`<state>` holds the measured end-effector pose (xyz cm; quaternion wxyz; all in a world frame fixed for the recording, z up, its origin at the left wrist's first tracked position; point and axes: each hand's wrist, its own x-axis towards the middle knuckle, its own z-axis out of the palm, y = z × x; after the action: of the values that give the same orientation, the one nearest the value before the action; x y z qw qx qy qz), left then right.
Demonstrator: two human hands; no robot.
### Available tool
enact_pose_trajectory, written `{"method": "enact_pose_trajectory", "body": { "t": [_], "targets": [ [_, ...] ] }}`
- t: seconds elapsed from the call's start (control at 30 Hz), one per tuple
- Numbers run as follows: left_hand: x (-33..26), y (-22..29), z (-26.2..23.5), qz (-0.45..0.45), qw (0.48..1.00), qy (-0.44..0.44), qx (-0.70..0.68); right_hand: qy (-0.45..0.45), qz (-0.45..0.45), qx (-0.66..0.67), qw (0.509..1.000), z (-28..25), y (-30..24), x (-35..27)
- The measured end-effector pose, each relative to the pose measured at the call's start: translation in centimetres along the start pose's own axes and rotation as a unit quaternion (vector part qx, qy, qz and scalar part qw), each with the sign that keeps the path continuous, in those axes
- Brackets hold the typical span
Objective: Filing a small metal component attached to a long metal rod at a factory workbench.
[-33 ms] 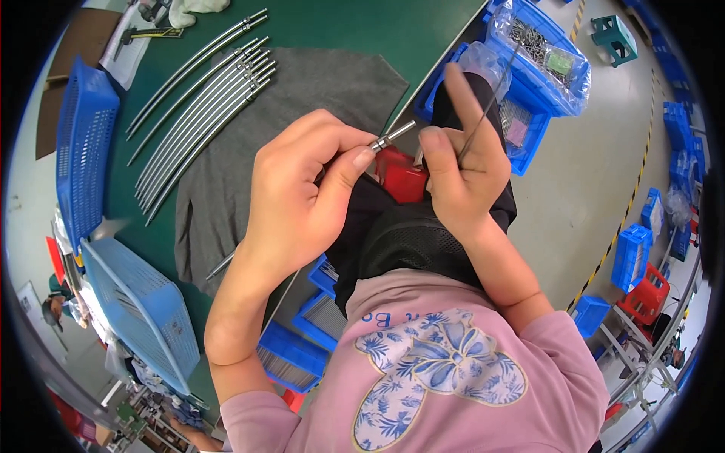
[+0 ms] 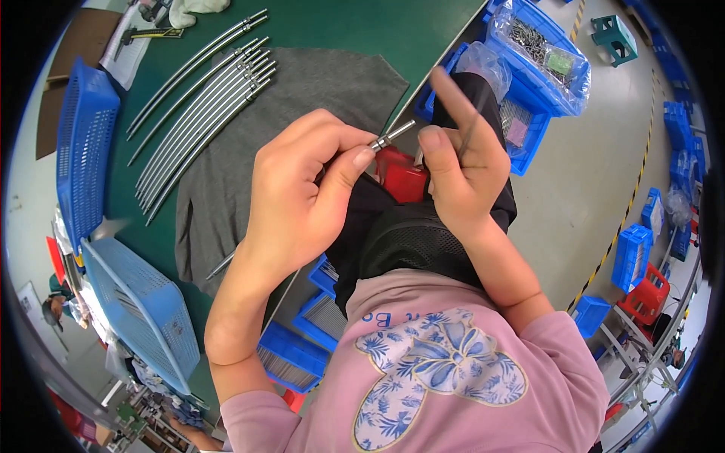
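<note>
My left hand [image 2: 306, 189] pinches a slim metal tube [image 2: 394, 136] near its end, thumb against index finger. A stepped collar sits at the fingertips, and a narrow tip points up and right. The tube's tail [image 2: 220, 266] seems to show below my left wrist. Just right of that tip is my right hand [image 2: 468, 170], its thumb raised and index finger stretched up, blurred. A thin dark rod [image 2: 473, 124], smeared by motion, lies along its curled fingers, which appear to hold it. Similar metal tubes [image 2: 204, 113] lie in a row on a grey cloth [image 2: 325, 83].
Beneath the cloth is a green table [image 2: 302, 30]. Blue baskets [image 2: 87, 143] stand along its left side. Blue bins [image 2: 540, 113] hold bagged metal parts at upper right, and more bins [image 2: 291, 355] sit under the table edge. A green stool [image 2: 613, 39] stands on the floor.
My right index finger has swung slightly left, and the thin rod is more blurred. My left hand and the metal tube look unmoved.
</note>
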<state>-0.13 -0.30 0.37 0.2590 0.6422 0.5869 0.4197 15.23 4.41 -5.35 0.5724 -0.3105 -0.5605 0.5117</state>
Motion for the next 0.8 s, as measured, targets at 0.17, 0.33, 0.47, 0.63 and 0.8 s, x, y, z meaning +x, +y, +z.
{"method": "enact_pose_trajectory", "body": {
  "t": [0.17,0.33,0.47,0.63,0.8],
  "targets": [
    [0.5,0.1,-0.2,0.004,1.000,0.006,-0.001,-0.053,0.199,0.123,0.971,0.7,-1.3,0.1],
    [0.4,0.1,-0.2,-0.007,1.000,-0.014,-0.006,-0.061,0.220,0.153,0.961,0.1,-0.6,-0.1],
    [-0.1,0.9,-0.8,-0.070,0.994,-0.050,-0.067,-0.091,0.226,0.217,0.945,-0.4,-0.4,-0.1],
    [-0.8,1.0,-0.8,-0.065,0.995,-0.037,-0.070,-0.015,0.186,0.081,0.979,-1.3,-0.4,-0.3],
    [-0.2,0.5,0.1,-0.051,0.998,-0.047,0.011,-0.034,0.181,-0.147,0.972,-4.2,0.2,0.9]
  ]
}}
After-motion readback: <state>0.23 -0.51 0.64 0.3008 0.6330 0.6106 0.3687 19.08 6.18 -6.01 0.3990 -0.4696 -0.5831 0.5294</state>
